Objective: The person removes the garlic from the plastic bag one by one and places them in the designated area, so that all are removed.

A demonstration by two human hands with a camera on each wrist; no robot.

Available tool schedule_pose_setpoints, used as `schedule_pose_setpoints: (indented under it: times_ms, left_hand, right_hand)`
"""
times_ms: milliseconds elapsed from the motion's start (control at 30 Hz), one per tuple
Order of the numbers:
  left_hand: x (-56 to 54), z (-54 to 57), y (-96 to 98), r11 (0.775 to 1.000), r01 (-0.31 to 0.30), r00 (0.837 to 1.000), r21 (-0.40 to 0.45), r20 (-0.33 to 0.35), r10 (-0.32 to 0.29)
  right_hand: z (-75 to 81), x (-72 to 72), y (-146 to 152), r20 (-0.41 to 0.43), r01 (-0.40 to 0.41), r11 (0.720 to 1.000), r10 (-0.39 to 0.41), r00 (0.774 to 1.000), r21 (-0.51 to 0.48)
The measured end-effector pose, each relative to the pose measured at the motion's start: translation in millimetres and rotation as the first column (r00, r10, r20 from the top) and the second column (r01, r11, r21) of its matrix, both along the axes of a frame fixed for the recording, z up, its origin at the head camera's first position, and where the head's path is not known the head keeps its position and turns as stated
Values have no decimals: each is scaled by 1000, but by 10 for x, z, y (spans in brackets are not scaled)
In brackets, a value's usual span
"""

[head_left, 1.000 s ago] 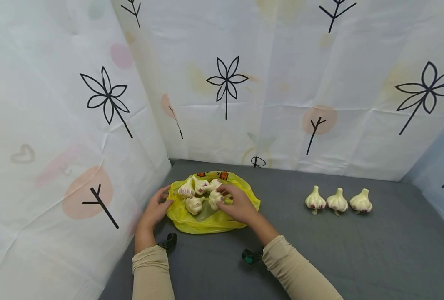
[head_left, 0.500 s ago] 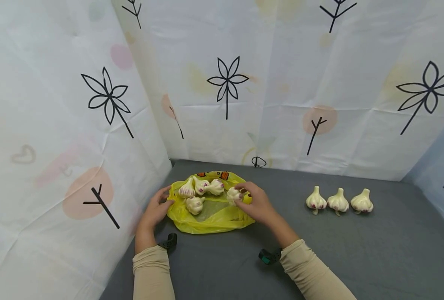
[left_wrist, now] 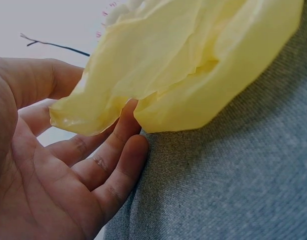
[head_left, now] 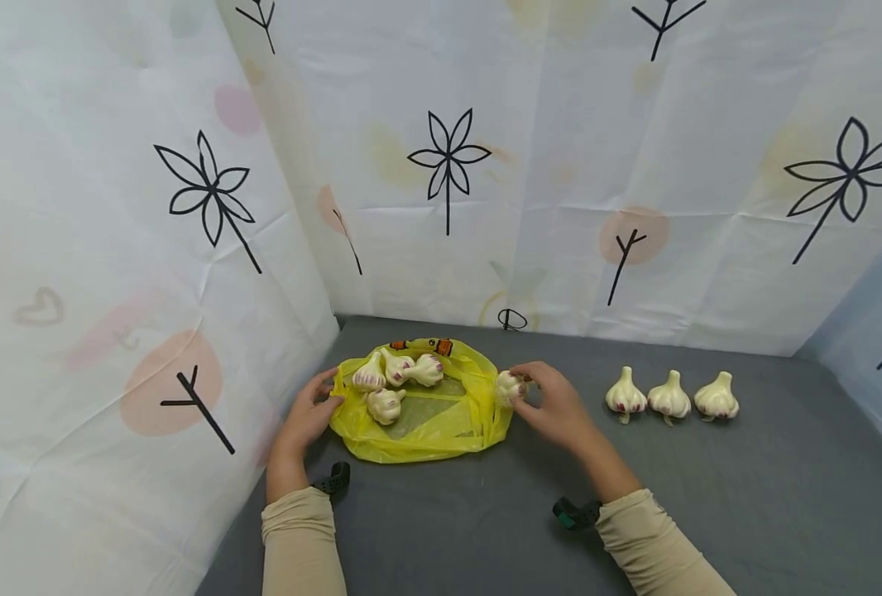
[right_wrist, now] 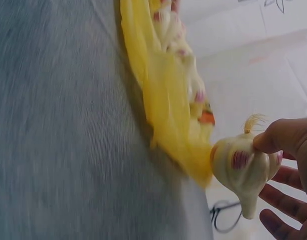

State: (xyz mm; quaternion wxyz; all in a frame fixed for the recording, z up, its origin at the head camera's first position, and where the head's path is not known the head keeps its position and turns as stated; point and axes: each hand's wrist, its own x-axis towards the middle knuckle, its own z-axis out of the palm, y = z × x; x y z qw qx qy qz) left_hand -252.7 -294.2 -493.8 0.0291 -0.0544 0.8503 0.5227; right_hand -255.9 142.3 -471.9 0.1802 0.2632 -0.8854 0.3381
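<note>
My right hand [head_left: 560, 407] pinches a white, purple-streaked garlic bulb [right_wrist: 242, 162] between thumb and fingers, right at the right-hand rim of a yellow plastic bag [head_left: 441, 447]. In the right wrist view the bulb's roots point up and its stem down. At the bag's left side my left hand [head_left: 310, 414] holds the edge between thumb and fingers; the left wrist view has the yellow film [left_wrist: 143, 65] covering some fingertips. Several garlic bulbs [head_left: 385, 406] lie inside the spread-open bag, grouped toward its left and back.
Three more garlic bulbs [head_left: 668, 399] stand in a row on the grey table [head_left: 709, 497], to the right of my right hand. A white patterned cloth [head_left: 545, 165] hangs behind the table and along its left side.
My right hand has carried the garlic bulb rightward, from among the others in the bag to the bag's right rim. The left hand stays at the left edge.
</note>
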Motion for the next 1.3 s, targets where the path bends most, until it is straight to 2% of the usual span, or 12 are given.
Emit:
schedule_pose_setpoints:
  times_ms: [200, 633, 1033, 1300]
  left_hand:
    - [24, 27, 18, 1000, 1, 1000, 2, 6, -1]
    - [21, 28, 19, 1000, 2, 1000, 4, 5, -2]
    - [20, 14, 7, 1000, 8, 1000, 1, 9, -8]
    - [6, -1, 4, 1000, 9, 1000, 2, 9, -9]
  right_hand:
    - [-88, -41, 275, -4, 58, 998, -58, 998, 14]
    - [-135, -66, 703, 21, 166, 984, -168, 986, 68]
    - [-181, -81, 810, -19, 229, 958, -229, 973, 175]
    - [-170, -65, 818, -19, 232, 957, -232, 973, 177]
